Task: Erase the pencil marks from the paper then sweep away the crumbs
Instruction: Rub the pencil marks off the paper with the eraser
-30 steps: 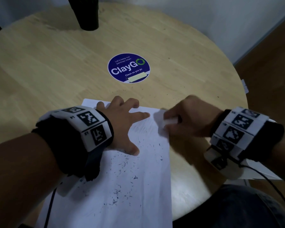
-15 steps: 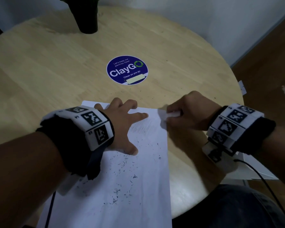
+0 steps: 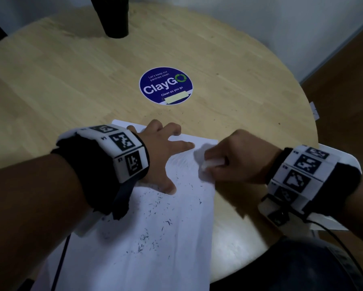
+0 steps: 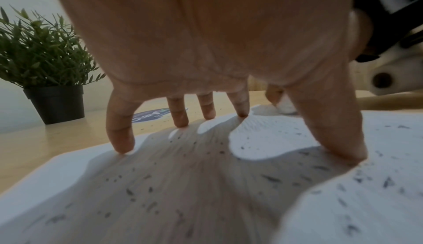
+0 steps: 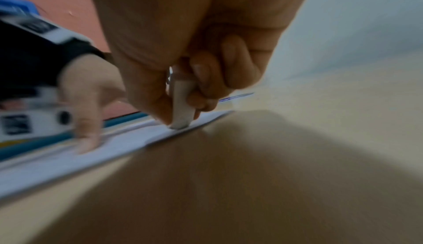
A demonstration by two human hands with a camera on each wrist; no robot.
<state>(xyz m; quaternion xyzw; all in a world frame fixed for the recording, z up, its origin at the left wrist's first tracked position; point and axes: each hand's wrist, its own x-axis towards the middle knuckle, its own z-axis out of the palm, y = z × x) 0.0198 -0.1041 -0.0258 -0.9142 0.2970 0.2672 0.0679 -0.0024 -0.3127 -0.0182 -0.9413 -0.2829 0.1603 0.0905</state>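
Observation:
A white sheet of paper [image 3: 155, 244] lies on the round wooden table [image 3: 71, 85], strewn with dark eraser crumbs [image 3: 153, 242]. Faint pencil marks [image 3: 181, 161] remain near its top right corner. My left hand [image 3: 161, 152] is spread flat, its fingertips [image 4: 121, 148] pressing the paper [image 4: 160, 184] down. My right hand [image 3: 235, 158] pinches a white eraser [image 3: 212, 163] between thumb and fingers. The eraser [image 5: 182, 108] stands on end with its tip on the paper [image 5: 91, 154] near the right edge.
A blue round ClayGo sticker [image 3: 165, 86] sits at the table's middle. A potted green plant [image 4: 45, 67] in a black pot [image 3: 115, 15] stands at the far side. The table's edge runs close on the right, with white papers [image 3: 331, 221] beyond my right wrist.
My right hand has slid the eraser back and forth over the top right corner, ending further in on the paper. The left hand has stayed pressed in place.

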